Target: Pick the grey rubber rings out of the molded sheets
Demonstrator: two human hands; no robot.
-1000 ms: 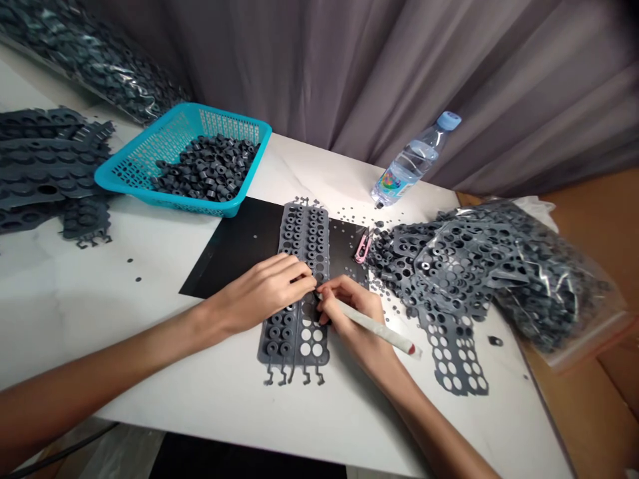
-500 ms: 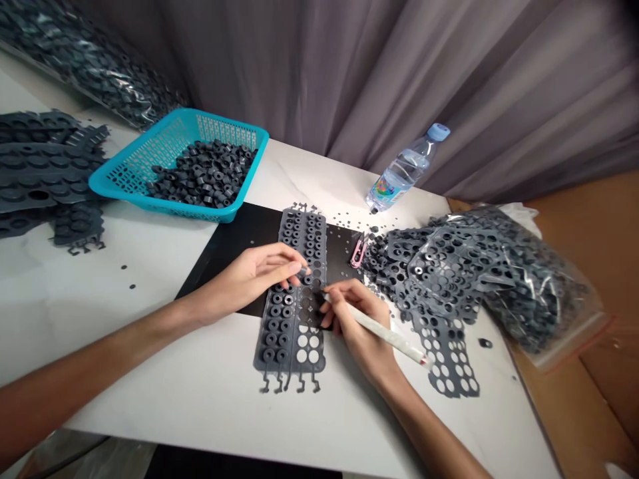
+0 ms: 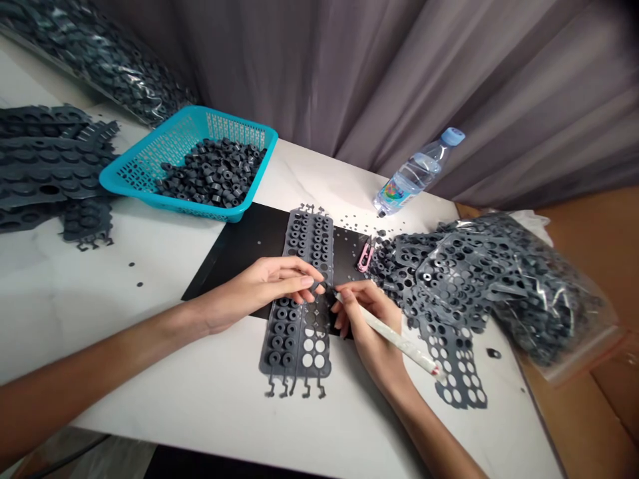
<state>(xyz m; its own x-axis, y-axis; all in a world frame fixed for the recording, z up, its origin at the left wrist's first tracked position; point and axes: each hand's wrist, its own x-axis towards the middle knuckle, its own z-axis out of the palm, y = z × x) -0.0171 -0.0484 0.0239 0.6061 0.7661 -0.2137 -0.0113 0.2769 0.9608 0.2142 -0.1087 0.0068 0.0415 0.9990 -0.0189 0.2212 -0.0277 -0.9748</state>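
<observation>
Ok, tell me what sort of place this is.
Probably a small workshop bench for hand-trimming rubber parts: a moulded rubber sheet, a teal basket of loose rings, and a bag of punched-out sheets.

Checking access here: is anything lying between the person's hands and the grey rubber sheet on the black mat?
Nothing visible. The left hand reaches over the grey rubber sheet, and the right hand, gripping a white stick, is at its right edge. The pink clip lies farther back, aside.
</observation>
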